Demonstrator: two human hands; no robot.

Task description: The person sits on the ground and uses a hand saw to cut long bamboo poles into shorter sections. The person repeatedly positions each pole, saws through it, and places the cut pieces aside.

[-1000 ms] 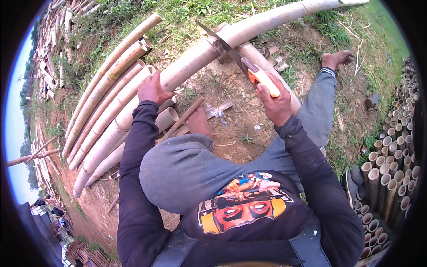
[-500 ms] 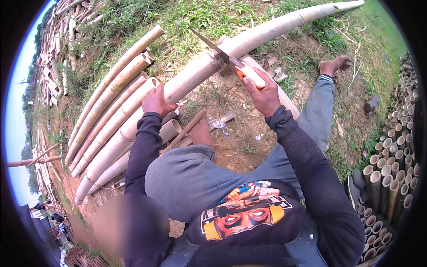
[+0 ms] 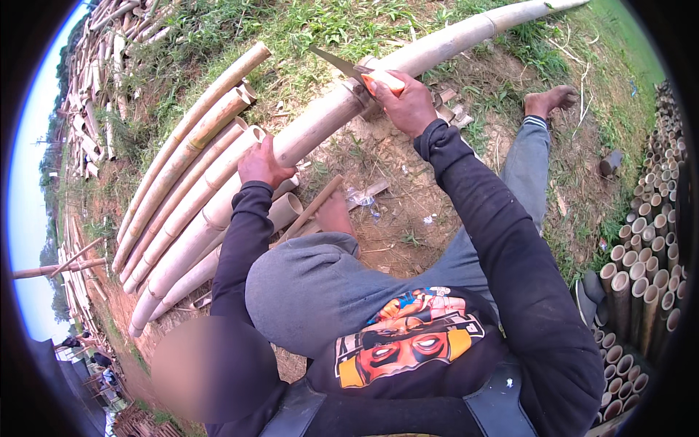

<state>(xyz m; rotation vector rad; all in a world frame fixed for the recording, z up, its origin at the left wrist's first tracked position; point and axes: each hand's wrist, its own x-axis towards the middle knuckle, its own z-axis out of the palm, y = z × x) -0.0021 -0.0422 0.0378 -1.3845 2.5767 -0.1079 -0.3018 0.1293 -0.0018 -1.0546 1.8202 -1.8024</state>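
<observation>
A long, thick pale bamboo pole (image 3: 320, 125) runs from my left hand up to the far right. My left hand (image 3: 263, 163) is closed around its near end, next to the cut ends of other poles. In my closed right hand (image 3: 409, 108) is a handsaw (image 3: 384, 81) with an orange and pale handle. Its dark blade lies across the pole close to a node and points to the far left. Part of the blade's contact with the pole is hidden behind the handle and hand.
Several cut bamboo poles (image 3: 191, 149) lie side by side at my left. Upright bamboo tubes (image 3: 644, 284) are packed at the right. My bare feet (image 3: 553, 102) rest on the ground, near bamboo scraps (image 3: 455, 109) and a crumpled clear wrapper (image 3: 358, 197). Grass grows beyond the pole.
My right hand has pushed the saw forward and to the left, so the handle is now over the pole. My left hand stays on the pole's end.
</observation>
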